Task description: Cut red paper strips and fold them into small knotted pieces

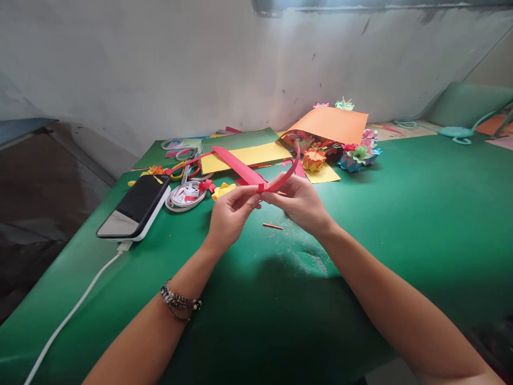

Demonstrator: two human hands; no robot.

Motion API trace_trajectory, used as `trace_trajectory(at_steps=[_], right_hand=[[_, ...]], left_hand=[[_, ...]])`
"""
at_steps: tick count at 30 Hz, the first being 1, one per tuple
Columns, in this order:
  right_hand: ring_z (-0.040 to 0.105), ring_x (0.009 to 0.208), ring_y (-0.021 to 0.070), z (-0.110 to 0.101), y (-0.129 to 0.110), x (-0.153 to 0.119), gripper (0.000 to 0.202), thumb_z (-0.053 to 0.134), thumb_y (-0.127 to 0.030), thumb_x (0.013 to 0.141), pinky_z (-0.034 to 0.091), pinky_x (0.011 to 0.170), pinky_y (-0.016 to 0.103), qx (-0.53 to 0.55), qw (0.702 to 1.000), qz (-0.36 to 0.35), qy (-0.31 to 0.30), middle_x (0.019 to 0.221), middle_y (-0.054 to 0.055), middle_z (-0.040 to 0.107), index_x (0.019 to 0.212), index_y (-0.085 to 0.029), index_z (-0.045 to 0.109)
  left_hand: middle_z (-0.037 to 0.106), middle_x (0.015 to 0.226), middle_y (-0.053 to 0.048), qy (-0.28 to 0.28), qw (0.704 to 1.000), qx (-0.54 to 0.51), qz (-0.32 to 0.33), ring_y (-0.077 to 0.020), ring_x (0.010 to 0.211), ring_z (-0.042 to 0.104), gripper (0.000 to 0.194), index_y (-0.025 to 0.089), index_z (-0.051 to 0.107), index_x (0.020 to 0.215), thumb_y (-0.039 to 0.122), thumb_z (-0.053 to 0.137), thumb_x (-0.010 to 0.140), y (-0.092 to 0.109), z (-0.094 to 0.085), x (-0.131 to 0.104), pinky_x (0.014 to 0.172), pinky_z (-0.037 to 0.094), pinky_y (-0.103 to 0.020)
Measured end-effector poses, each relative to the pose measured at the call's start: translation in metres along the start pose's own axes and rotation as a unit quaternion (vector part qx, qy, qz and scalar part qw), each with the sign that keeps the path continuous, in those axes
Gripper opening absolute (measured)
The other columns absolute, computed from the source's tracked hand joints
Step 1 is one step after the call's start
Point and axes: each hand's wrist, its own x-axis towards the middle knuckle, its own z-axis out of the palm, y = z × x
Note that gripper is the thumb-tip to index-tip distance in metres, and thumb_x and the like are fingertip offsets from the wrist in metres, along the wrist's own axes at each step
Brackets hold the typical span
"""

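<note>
Between my two hands is a narrow red paper strip, with a small fold where the fingertips meet. My left hand is closed, its thumb and fingers pinching the folded end. My right hand pinches the strip just beside that fold, and the strip's free part curves upward past the fingers. Behind the hands lies a wider red paper piece on yellow paper. A thin brown stick rests on the table below the hands.
A phone on a white power bank with a cable lies left on the green table. Near it are scissors and a tape roll. Orange paper covers part of several paper flowers. A wall rises behind.
</note>
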Motion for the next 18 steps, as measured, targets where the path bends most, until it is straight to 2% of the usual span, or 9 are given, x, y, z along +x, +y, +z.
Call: trace_trajectory(at_steps=[4,10,15,18], right_hand=[[0.056,0.063,0.0092,0.0017,-0.0003,-0.0008,0.026,0.071,-0.035,0.06,0.049,0.064,0.027,-0.009,1.0,0.006,0.002,0.065,-0.002,0.059,0.064,-0.016,0.054],[0.053,0.06,0.0074,0.0031,0.0016,-0.0009,0.017,0.066,-0.022,0.064,0.047,0.059,0.024,-0.027,0.999,-0.021,-0.011,0.062,-0.003,0.053,0.061,-0.016,0.051],[0.053,0.059,0.0071,0.0034,0.0013,-0.0006,0.014,0.063,-0.018,0.065,0.047,0.058,0.023,-0.022,1.0,-0.008,-0.011,0.062,-0.004,0.053,0.062,-0.017,0.05],[0.055,0.064,0.0079,0.0033,0.0002,-0.0007,0.009,0.062,-0.017,0.066,0.048,0.063,0.024,-0.014,1.0,0.003,-0.009,0.066,-0.003,0.057,0.069,-0.016,0.054]], left_hand=[[0.064,0.07,0.0,0.006,0.998,0.049,0.031,-0.0097,0.063,0.06,0.017,0.019,0.061,0.087,0.025,0.062,0.071,-0.0013,0.0005,-0.0011,0.057,0.048,-0.02],[0.06,0.066,0.001,0.033,0.985,0.135,0.098,-0.0095,0.062,0.058,0.011,0.018,0.058,0.075,0.029,0.059,0.074,-0.0049,-0.0011,-0.0024,0.051,0.047,-0.018],[0.059,0.072,0.0,0.046,0.981,0.142,0.126,-0.0099,0.066,0.058,0.011,0.017,0.057,0.075,0.029,0.058,0.075,-0.0057,-0.0003,-0.0028,0.052,0.05,-0.018],[0.06,0.071,0.0,0.048,0.983,0.128,0.126,-0.0089,0.064,0.059,0.012,0.017,0.057,0.075,0.028,0.059,0.075,-0.0051,0.0002,-0.003,0.055,0.05,-0.017]])
